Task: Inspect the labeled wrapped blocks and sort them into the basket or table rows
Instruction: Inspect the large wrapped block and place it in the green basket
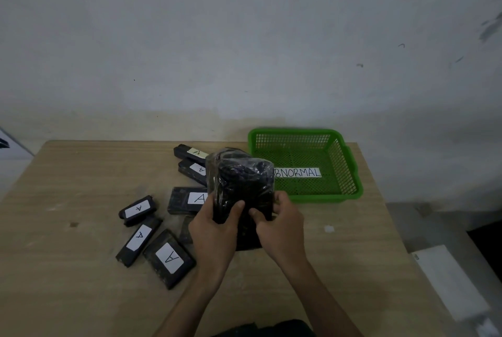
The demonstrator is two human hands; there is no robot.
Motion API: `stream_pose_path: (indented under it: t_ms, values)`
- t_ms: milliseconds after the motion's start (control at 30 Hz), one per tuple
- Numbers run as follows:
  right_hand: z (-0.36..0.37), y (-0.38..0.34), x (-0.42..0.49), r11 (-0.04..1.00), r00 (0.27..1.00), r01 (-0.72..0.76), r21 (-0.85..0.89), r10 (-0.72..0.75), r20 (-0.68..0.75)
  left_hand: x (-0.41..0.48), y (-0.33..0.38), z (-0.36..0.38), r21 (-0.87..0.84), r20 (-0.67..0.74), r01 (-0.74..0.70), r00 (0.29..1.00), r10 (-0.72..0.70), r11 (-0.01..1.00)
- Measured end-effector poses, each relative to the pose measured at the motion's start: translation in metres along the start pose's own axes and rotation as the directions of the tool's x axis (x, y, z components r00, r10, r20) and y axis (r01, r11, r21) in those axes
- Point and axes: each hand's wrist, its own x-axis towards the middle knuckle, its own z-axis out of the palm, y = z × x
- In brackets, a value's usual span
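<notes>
The left hand [214, 224] and right hand [279, 224] both clasp one wrapped block [243, 187], raised upright just left of the green basket [350, 171]; six blocks labelled A [169, 258] lie scattered on the table [81, 268] left of the basket.

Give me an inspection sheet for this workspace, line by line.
Surface: light wooden table, scuffed, with a small white scrap near the right side.
Job's things: green basket labelled ABNORMAL at the far right, nothing seen inside; six wrapped blocks with A labels lie loosely left of centre, not in rows; one held block is upright, its label not visible.
Clutter: nothing seen beyond the scrap.
Hands: left hand and right hand both grip the lower end of the held block.
Cables: nothing seen.
Surroundings: plain pale wall with marks behind the table; a pale object beside the table on the right.
</notes>
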Motion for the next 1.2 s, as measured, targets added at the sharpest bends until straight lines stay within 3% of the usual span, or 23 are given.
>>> stream_pose_path:
  t_ms: [300,567,767,933,1033,1200]
  values:
    - [-0.015,-0.003,0.002,0.996,0.977,0.070,-0.052,-0.058,0.207,0.008,-0.003,-0.018,0.038,0.157,0.093,0.983,-0.098,0.995]
    - [-0.025,-0.005,0.005,0.990,0.959,0.056,-0.126,-0.018,0.282,0.012,-0.008,-0.031,0.120,0.315,0.030,0.947,-0.067,0.992]
    - [-0.035,0.007,0.013,0.870,0.951,0.282,-0.405,-0.197,0.239,0.022,-0.004,-0.041,0.216,0.413,-0.113,0.911,0.014,0.970]
    - [-0.037,0.012,0.015,0.924,0.899,0.325,-0.203,-0.235,0.370,0.029,0.006,-0.039,0.180,0.499,-0.175,0.864,0.063,0.968]
    - [-0.039,0.012,0.016,0.916,0.880,0.348,-0.198,-0.246,0.406,0.031,0.009,-0.038,0.194,0.526,-0.255,0.842,0.119,0.947]
    - [-0.036,0.016,0.016,0.951,0.921,0.288,-0.112,-0.244,0.304,0.037,0.011,-0.035,0.232,0.560,-0.331,0.814,0.152,0.915]
